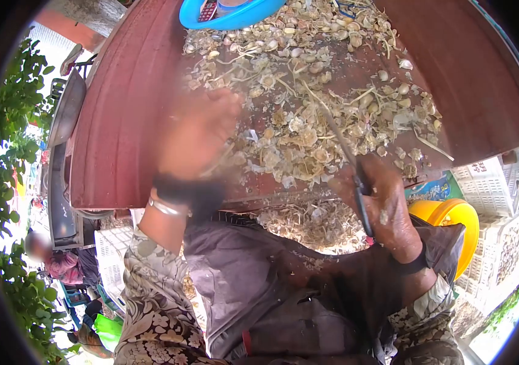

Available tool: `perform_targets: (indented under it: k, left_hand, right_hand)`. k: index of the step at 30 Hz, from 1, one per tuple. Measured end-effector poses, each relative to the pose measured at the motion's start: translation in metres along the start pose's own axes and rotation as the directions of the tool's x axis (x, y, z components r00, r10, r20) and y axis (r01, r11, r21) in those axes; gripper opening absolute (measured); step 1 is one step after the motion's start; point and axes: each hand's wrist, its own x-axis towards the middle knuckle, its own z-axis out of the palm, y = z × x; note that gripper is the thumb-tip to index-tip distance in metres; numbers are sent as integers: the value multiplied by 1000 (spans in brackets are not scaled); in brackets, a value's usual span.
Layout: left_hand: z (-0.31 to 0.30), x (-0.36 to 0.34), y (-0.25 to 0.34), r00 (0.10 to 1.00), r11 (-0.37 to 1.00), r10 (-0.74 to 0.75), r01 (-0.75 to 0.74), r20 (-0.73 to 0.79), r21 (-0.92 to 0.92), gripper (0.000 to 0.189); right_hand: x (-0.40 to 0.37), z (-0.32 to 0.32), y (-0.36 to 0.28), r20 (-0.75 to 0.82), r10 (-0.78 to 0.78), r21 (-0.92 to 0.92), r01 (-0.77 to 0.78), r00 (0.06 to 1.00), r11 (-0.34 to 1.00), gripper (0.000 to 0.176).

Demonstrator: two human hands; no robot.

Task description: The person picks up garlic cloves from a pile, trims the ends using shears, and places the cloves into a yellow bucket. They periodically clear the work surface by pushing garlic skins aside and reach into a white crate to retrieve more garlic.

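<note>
My right hand (384, 204) is wrapped round the dark handle of a knife (343, 139). Its long thin blade points up and left over the heap of garlic skins (296, 137) on the red-brown table (128, 115). Motion smears my left hand (201, 131), which is above the table's left part, beside the heap; its fingers are too blurred to read. Pale garlic cloves (296, 53) and dry stalks lie among the skins.
At the table's far side is a blue basin (235, 21) with a calculator (208, 10) in it. A yellow bucket (463, 228) and white plastic crates (484, 182) stand low on the right. More skins (320, 225) lie below the table's near edge. A person (64, 264) is at the far left.
</note>
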Motion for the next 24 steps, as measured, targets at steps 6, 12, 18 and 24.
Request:
perform_targets:
  k: [6,12,18,24]
  left_hand:
    - [15,-103,4,974,935,-208,226,93,-272,11]
    - [-107,-265,34,820,948,182,0,-542,318,14]
    - [-100,-366,72,702,690,463,98,-541,717,41]
    - [-31,-396,166,683,678,724,-683,-90,271,82]
  right_hand:
    - [-9,7,-10,70,-205,-83,211,976,974,43]
    - [-19,-4,14,147,-107,41,102,983,994,35]
    - [-21,33,19,-6,-134,118,134,991,984,27]
    - [-42,66,-69,98,-332,93,323,938,942,39]
